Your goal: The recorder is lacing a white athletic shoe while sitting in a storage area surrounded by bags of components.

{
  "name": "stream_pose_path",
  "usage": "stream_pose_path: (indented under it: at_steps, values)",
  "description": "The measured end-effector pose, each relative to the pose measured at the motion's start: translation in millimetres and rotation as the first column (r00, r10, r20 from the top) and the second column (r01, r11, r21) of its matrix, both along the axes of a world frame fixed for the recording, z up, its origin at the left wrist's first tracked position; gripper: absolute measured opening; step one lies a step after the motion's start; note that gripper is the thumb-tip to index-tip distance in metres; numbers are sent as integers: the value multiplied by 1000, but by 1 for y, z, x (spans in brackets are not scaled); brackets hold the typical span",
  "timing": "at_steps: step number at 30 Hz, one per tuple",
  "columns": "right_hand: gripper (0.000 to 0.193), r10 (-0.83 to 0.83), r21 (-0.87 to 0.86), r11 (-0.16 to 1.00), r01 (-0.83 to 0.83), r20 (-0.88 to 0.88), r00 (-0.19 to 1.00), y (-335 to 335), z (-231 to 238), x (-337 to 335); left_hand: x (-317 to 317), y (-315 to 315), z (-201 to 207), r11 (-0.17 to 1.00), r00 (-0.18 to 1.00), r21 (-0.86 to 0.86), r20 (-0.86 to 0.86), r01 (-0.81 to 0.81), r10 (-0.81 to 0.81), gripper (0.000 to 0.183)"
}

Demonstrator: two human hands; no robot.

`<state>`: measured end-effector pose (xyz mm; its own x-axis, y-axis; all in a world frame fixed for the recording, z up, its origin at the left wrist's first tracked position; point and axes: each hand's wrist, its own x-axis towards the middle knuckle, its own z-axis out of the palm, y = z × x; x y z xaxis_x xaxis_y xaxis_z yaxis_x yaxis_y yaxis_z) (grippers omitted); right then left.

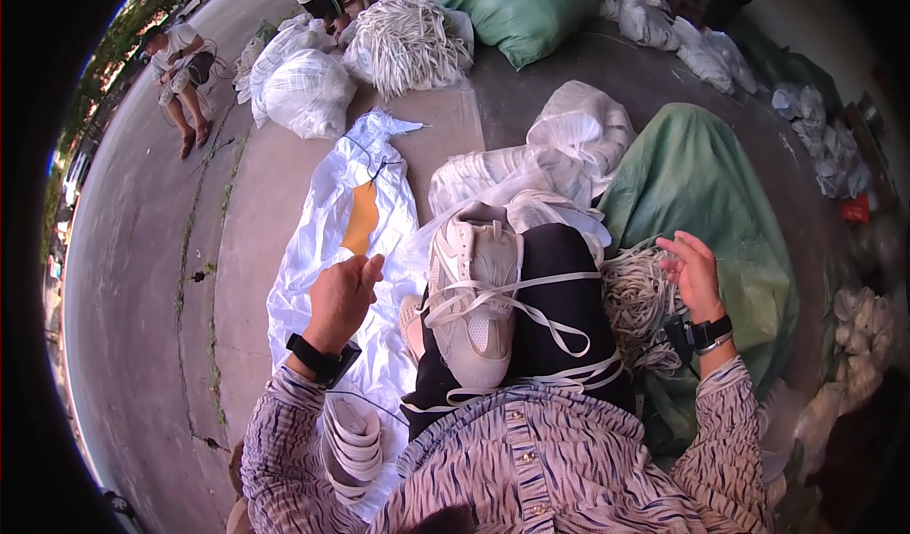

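A beige lace-up sneaker (474,297) lies on black cloth (561,297) on my lap, its toe toward me. A flat pale lace (540,316) crosses the shoe and trails in loops over the cloth to the right. My left hand (346,295) is held left of the shoe, apart from it, fingers curled in; whatever they may hold is hidden. To the right, my right hand (694,273) is raised with its fingers apart and nothing visible in them. It is nearest to a tangled heap of pale laces (640,292). Part of another pale shoe (410,325) shows behind the sneaker.
A white plastic sheet (308,250) with an orange patch (361,219) spreads at left. Coiled pale strips (351,449) rest by my left forearm. A green sack (701,193) stands at right, white bags (578,122) ahead. Another person (180,70) sits far left.
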<state>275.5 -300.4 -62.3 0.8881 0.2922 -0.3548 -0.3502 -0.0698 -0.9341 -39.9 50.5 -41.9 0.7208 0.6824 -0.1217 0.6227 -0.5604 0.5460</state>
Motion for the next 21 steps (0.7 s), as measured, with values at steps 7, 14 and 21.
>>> stream_pose_path:
  at_steps: [7, 14, 21]
  values:
    - [16, 746, -620, 612, -491, 659, 98, 108, 28, -119, 48, -72, 23, 736, 797, 435, 66, 519, -601, 18]
    - [12, 858, -675, 331, -660, 507, -87, 100, 22, -152, 43, -60, 28, 669, 795, 516, -39, 535, -606, 15]
    - [12, 861, -608, 387, -693, 508, 35, 101, 20, -130, 35, -58, 38, 629, 759, 454, -192, 631, -623, 5]
